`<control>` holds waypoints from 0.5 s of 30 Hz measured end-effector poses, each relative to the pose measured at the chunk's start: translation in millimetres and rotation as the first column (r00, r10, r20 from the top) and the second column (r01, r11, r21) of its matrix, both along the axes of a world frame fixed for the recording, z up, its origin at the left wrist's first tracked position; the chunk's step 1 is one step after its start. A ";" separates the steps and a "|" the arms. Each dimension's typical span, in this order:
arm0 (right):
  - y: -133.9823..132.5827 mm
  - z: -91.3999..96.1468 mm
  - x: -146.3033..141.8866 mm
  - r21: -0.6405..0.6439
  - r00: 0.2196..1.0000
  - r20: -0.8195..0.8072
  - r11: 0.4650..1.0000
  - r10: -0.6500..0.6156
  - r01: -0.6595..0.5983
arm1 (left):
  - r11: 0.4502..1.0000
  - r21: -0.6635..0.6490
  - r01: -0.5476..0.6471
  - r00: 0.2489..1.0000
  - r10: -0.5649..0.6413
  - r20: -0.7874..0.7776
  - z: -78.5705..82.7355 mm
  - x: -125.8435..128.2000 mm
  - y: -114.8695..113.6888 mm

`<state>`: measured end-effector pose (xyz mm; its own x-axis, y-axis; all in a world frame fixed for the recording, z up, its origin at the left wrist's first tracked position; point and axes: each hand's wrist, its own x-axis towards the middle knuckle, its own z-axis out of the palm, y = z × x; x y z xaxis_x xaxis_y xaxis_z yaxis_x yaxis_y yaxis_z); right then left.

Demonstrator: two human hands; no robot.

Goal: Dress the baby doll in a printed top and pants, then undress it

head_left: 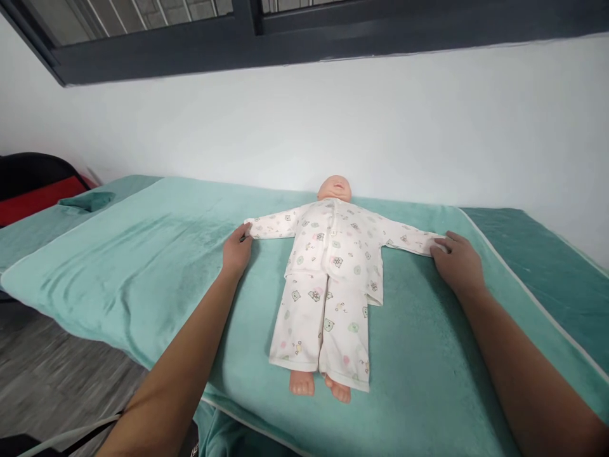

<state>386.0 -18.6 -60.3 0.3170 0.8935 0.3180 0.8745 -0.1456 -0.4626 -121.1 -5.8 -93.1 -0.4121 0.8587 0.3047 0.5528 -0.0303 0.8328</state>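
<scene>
A baby doll (335, 188) lies on its back on the green sheet, dressed in a white patterned long-sleeved top (335, 244) and matching trousers (299, 324). Its bare feet (302, 383) show below the trouser hems, and both sleeves stretch out sideways. With fingers closed, my left hand (236, 249) pinches the cuff of the sleeve on the left. On the other side my right hand (459, 263) grips the end of the right sleeve between thumb and fingers. The doll's hands are hidden.
The green sheet (143, 254) covers a bed against a white wall (285, 127). Above is a dark window frame (166, 54). A black and red object (42, 190) stands at the far left, and grey flooring (71, 362) shows below. A cable (71, 435) crosses the lower left corner.
</scene>
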 end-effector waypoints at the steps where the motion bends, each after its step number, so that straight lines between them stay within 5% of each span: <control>1: -0.4 -0.9 0.9 0.001 1.000 0.009 1.000 -0.012 0.012 | 1.000 -0.002 -0.016 1.000 0.016 -0.004 0.8 0.1 -0.6; 15: -9.8 -3.2 9.4 -0.052 0.997 -0.009 0.995 -0.081 0.080 | 0.990 0.024 -0.139 0.989 0.140 -0.042 -2.5 -3.6 1.1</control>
<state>395.4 -28.4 -63.5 0.3916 0.8801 0.2685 0.8541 -0.2392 -0.4619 -124.7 -4.7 -95.6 -0.5134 0.7869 0.3424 0.5885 0.0324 0.8078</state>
